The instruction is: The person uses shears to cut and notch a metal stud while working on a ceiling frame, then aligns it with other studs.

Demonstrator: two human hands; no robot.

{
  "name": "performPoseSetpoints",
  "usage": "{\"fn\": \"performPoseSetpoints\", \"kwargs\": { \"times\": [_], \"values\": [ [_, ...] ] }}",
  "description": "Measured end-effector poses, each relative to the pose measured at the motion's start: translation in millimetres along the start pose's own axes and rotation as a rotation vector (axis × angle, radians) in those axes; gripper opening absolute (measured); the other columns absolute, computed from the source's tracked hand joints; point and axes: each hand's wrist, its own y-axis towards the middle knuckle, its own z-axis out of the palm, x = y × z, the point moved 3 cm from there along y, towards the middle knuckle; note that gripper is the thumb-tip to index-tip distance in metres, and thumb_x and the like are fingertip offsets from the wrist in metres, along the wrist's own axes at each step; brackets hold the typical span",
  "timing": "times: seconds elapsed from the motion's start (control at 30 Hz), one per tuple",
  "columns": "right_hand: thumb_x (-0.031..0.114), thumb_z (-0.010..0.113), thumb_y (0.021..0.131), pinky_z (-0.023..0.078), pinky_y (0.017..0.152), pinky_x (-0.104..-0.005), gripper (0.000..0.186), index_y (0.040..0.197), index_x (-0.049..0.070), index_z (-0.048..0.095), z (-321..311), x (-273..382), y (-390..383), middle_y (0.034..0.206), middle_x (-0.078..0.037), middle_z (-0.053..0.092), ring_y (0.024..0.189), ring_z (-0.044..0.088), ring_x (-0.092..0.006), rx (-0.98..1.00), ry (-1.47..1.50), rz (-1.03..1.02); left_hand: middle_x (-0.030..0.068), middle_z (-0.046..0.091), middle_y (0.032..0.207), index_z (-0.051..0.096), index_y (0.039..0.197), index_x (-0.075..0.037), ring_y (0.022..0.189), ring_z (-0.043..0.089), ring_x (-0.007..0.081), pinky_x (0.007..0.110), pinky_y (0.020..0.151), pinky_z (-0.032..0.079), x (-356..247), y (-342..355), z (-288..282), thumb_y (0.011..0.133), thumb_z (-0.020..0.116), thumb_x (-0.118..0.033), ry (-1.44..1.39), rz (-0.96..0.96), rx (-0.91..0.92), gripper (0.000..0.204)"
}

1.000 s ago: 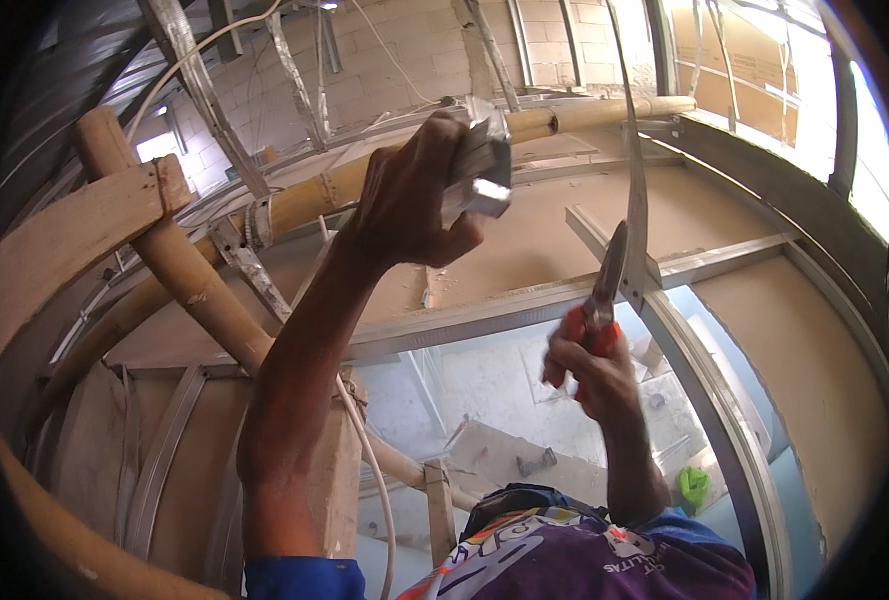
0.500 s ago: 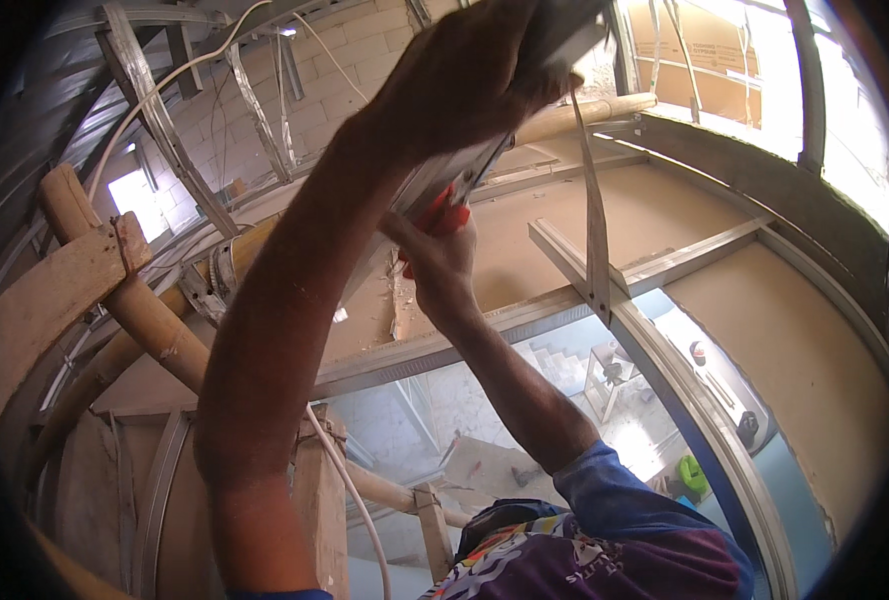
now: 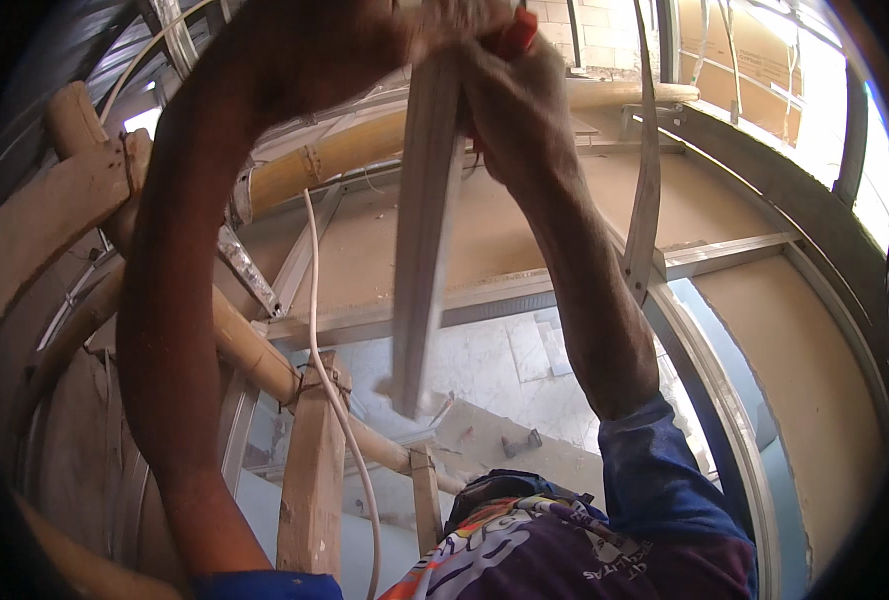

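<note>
Both my arms are raised, with the hands close together at the top of the view. My left hand (image 3: pixel 360 40) is closed round the upper end of a metal channel (image 3: pixel 428 220), its fingers partly blurred and cut off by the edge. The long grey channel hangs steeply down, its lower end over the ceiling opening. Against the channel's right side, my right hand (image 3: pixel 525 110) is closed on a red-handled tool (image 3: pixel 518 35). Only a small red part shows, so its exact kind is hidden.
Bamboo poles (image 3: pixel 350 155) and a wooden post (image 3: pixel 313 480) stand around me. A metal ceiling frame (image 3: pixel 720 400) borders the opening, with a floor far below. A hanging metal strip (image 3: pixel 647 180) is right of my hand. A pale cable (image 3: pixel 330 390) dangles nearby.
The channel has swung from a slant to nearly upright, its lower end now in view. My right hand has risen with the red-handled tool; my left hand has moved left.
</note>
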Motion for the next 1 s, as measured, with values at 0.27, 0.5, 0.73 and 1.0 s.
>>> {"fn": "performPoseSetpoints", "kwargs": {
  "times": [0.27,0.5,0.73,1.0],
  "values": [
    [0.022,0.06,0.084,0.039,0.037,-0.0236,0.022,0.088,0.001,0.054,19.6,-60.6,-51.9,0.066,-0.004,0.054,0.047,0.052,-0.0109,-0.026,0.407,0.369,0.0247,0.058,0.111,0.048,0.123,0.0,0.095,0.061,0.0344,0.042,0.085,0.048,-22.3,-83.7,11.8,0.081,0.062,-0.042,-0.036,-0.32,0.45,0.06],
    [0.021,0.062,0.083,0.049,0.046,-0.0321,0.03,0.095,-0.004,0.05,-31.0,-129.8,-62.5,0.073,-0.011,0.056,0.058,0.06,-0.0223,-0.197,0.461,0.591,0.0267,0.061,0.097,0.04,0.127,0.004,0.089,0.063,0.0361,0.043,0.084,0.049,-30.4,-118.7,68.2,0.082,0.06,-0.043,-0.29,-0.501,0.815,0.068],
    [0.015,0.058,0.084,0.053,0.059,-0.0461,0.033,0.107,-0.003,0.044,-50.1,-164.9,-69.0,0.09,-0.015,0.055,0.075,0.061,-0.0295,-0.236,0.552,0.771,0.0286,0.062,0.086,0.028,0.13,0.007,0.081,0.065,0.0345,0.04,0.079,0.052,-44.6,-140.8,108.1,0.083,0.06,-0.037,-0.484,-0.572,0.892,0.072],
    [0.014,0.063,0.079,0.054,0.051,-0.0447,0.026,0.097,-0.001,0.051,-45.8,-191.2,-72.3,0.074,-0.013,0.057,0.059,0.061,-0.027,-0.067,0.099,0.957,0.0336,0.059,0.091,0.022,0.133,0.01,0.059,0.064,0.0307,0.036,0.055,0.054,-56.8,-146.3,114.2,0.085,0.057,-0.033,-0.648,-0.827,0.998,0.073]
  ]
}}
